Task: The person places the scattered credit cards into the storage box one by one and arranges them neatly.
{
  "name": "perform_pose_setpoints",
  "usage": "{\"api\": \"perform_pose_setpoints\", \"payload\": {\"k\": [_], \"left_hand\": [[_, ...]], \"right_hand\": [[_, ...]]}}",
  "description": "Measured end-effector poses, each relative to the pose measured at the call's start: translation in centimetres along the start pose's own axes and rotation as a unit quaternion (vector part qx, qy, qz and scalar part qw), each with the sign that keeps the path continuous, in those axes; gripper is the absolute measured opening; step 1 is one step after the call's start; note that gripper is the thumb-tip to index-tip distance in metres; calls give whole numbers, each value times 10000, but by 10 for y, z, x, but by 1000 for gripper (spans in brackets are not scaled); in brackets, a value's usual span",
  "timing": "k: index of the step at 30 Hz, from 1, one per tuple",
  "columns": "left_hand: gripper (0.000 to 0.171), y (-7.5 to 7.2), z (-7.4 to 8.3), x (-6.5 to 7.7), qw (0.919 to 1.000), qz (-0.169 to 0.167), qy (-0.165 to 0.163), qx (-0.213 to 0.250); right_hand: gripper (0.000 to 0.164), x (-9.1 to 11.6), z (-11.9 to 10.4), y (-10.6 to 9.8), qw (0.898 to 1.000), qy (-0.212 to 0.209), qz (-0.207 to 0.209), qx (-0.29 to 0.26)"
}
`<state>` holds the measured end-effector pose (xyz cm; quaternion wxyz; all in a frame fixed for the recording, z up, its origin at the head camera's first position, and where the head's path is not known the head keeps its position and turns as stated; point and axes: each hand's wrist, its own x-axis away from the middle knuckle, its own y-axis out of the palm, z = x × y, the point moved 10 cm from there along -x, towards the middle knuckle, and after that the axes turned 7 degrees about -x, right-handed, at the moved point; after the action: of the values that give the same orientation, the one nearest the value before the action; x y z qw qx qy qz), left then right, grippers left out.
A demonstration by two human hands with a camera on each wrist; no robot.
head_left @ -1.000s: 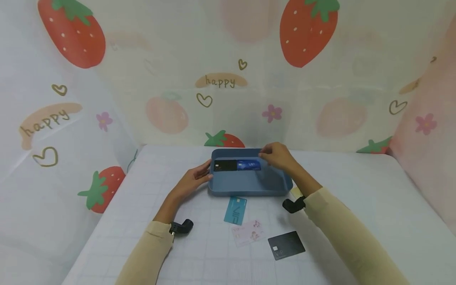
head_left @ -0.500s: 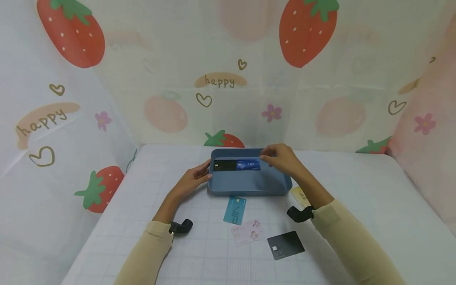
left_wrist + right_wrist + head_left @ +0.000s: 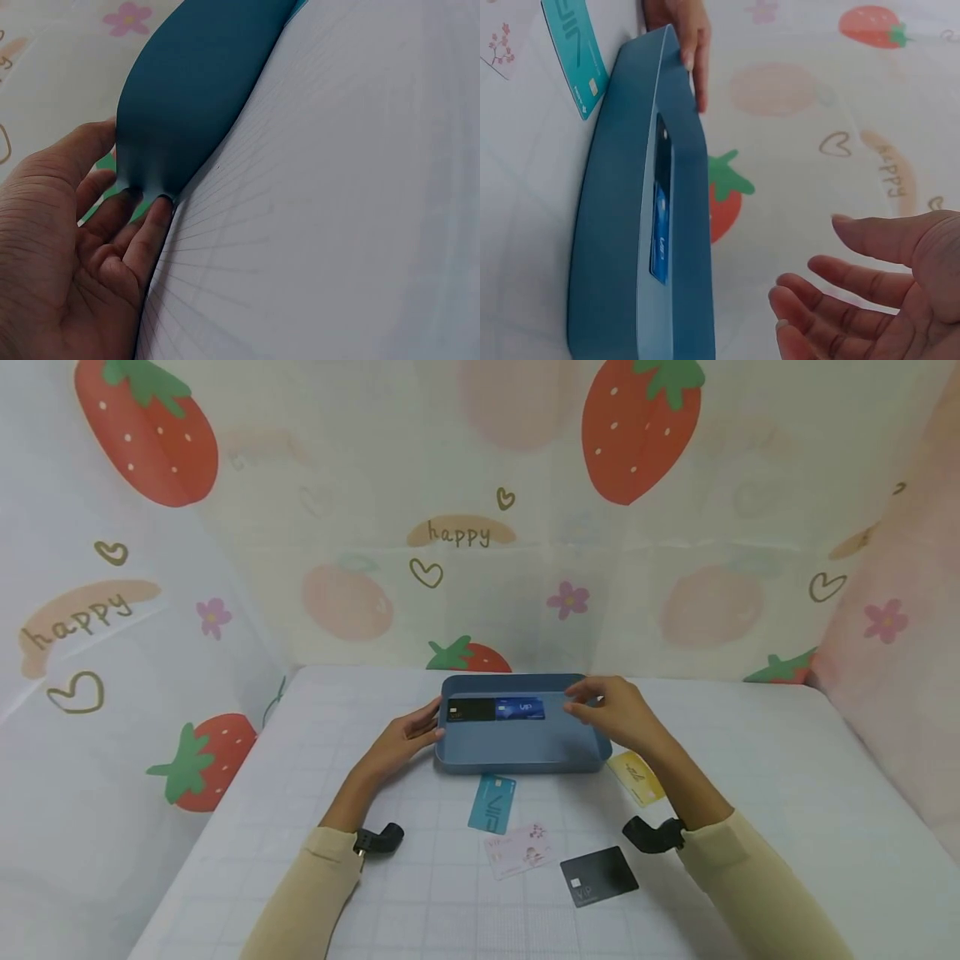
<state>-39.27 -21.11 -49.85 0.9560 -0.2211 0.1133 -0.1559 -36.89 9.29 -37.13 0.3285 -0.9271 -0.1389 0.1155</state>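
Observation:
My left hand [image 3: 405, 739] rests its fingertips against the left end of the blue tray [image 3: 525, 753]; in the left wrist view the fingers [image 3: 150, 236] touch the outside of its wall. Over the tray's right part is my right hand [image 3: 611, 706], with nothing between its fingers; the right wrist view shows them loosely bent and apart. Inside the tray, along the back, a black card [image 3: 471, 710] and a blue VIP card [image 3: 520, 708] lie end to end, the blue one on the right.
In front of the tray lie a teal VIP card [image 3: 492, 804], a pale pink flowered card [image 3: 517, 852] and a black VIP card [image 3: 599, 877]. A yellow card [image 3: 637, 778] sits by the front right corner, beside my right forearm. A strawberry-print backdrop [image 3: 480, 468] stands behind the table.
My right hand has drawn back to the right, away from the blue card, and its fingers have spread. More of the yellow card shows now. The left hand stays at the tray's end.

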Motion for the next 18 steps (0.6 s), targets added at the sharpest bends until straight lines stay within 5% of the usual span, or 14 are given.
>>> {"api": "perform_pose_setpoints", "payload": {"k": [18], "left_hand": [[67,0,-2,-5,9999,-26,146,-41]], "right_hand": [[36,37,12,-14,9998,-18,174,-5]]}}
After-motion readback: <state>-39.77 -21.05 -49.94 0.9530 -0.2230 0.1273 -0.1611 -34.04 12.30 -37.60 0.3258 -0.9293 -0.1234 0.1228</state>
